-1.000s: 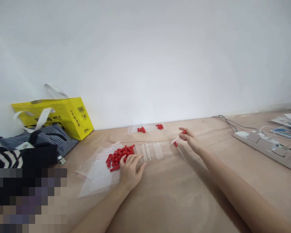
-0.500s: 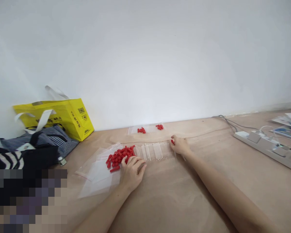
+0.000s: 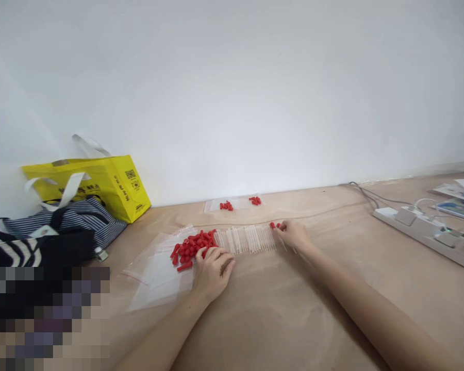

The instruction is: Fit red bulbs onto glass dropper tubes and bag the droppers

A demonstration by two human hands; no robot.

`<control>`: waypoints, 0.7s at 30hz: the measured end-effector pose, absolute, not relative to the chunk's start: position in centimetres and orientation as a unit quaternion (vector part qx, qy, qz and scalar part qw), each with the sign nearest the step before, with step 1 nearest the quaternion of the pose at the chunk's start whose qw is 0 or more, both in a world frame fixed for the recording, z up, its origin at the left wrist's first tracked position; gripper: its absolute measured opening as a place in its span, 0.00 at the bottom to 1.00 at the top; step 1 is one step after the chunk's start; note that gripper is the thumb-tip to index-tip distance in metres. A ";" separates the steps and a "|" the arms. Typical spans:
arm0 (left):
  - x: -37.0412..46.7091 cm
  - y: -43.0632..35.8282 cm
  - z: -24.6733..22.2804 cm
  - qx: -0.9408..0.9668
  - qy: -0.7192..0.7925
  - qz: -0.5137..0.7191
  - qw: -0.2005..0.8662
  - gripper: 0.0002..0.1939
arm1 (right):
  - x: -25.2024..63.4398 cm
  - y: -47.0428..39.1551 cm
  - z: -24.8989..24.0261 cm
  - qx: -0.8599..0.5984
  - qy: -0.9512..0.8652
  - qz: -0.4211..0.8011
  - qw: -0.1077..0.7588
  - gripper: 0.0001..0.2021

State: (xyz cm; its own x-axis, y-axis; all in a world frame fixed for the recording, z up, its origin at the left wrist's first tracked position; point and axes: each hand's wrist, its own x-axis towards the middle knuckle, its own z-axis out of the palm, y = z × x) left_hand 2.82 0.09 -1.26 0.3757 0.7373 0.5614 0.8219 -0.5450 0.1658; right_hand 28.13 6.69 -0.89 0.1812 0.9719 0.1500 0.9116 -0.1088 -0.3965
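Fingers (image 3: 285, 228) of the right hand (image 3: 297, 235) are bunching beside two red caps (image 3: 272, 225) at the right end of the stick row (image 3: 247, 240); whether they are grasping one, the head view is not showing. That hand is no longer hovering farther right, as a second ago, but is sitting low over the desk (image 3: 255, 319). The left hand (image 3: 212, 273) is still resting by the cap pile (image 3: 189, 246), fingers loosely spread.

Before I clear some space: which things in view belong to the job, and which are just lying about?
Seemingly in use:
- red pieces
- thin whitish tubes
- clear bags

Apparently lying about:
- yellow bag
- striped bag
- power strip
- printed sheets
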 end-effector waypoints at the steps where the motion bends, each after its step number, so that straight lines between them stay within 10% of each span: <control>1: 2.8 0.1 -1.2 -0.827 -0.473 -0.298 0.066 0.06 | 27.8 6.3 -0.8 -0.740 -0.639 0.078 0.194 0.15; 21: 3.0 -0.1 -1.3 -0.836 -0.467 -0.283 0.053 0.07 | 24.7 6.0 -0.7 -0.760 -0.634 0.059 0.134 0.10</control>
State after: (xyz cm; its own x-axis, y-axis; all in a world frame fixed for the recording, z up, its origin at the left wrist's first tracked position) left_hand 3.03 -0.10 -1.34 0.4040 0.7503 0.5234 0.8106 -0.5588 0.1753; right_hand 24.75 5.99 -0.65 0.1904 0.9784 0.0807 0.9470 -0.1613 -0.2779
